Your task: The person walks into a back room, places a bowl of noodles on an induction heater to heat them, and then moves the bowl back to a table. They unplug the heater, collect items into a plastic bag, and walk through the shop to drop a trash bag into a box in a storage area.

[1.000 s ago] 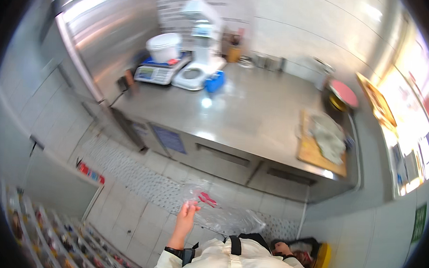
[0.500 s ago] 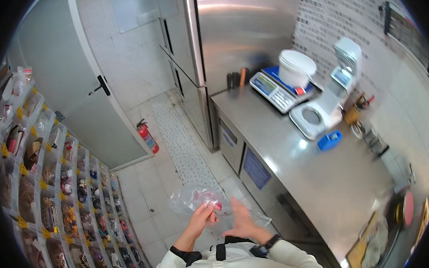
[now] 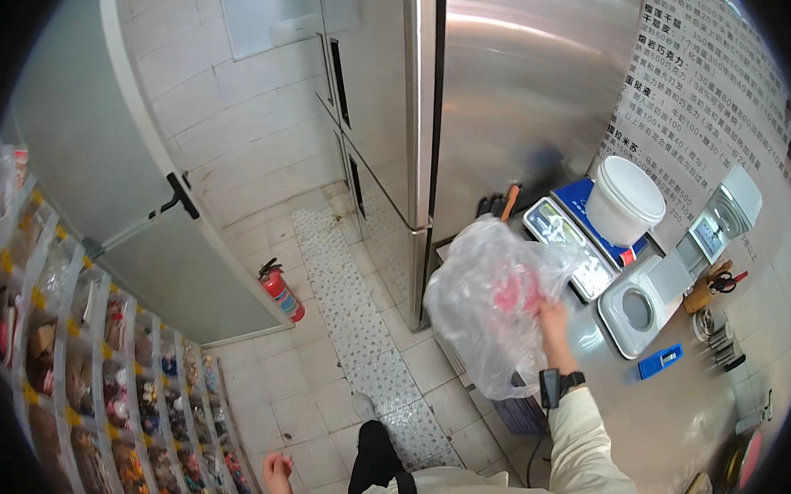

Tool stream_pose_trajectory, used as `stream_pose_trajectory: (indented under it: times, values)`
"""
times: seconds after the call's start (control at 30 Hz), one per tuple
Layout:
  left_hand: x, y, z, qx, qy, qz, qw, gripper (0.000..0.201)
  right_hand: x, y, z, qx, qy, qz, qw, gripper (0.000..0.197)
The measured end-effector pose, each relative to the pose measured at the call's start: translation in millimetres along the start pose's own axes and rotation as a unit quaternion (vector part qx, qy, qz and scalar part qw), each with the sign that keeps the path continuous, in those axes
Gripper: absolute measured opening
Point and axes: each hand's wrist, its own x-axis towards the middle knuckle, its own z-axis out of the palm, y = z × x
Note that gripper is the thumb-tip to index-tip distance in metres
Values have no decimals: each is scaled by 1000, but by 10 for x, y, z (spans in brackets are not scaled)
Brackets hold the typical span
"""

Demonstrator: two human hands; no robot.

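Note:
A crumpled clear plastic bag with something pink showing through it hangs from my right hand. The fingers are closed on the bag's right side, and what the pink content is cannot be made out. The bag hangs over the front edge of the steel counter, covering part of the digital scale's near corner. Down at the lower left, my left hand is away from the bag, its fingers loosely curled and slightly apart with nothing seen in them.
On the steel counter stand a digital scale bearing a white tub, a white device and a blue object. A tall steel fridge rises behind. Storage bins line the left; a fire extinguisher stands by the door.
The bag has moved up and right to the counter in my right hand, which was open before. My left hand has let go of it and dropped to the lower left. My view has shifted.

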Motion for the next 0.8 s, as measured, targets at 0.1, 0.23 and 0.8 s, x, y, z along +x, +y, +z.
stream_pose_trajectory:
  times: [0.1,0.23,0.8]
  values:
    - [523,-46,-44,26,52,-104,993,11,666,299,-75,-127,76,32,988,17]
    - [1513,301,527,-65,-10,-52,996,10,1016,662,-585,-333,263,3,906,65]
    - [5431,1640,3926,-46,-339,-217,914,25,-158,1542,2098,-530,-330,81,777,26]
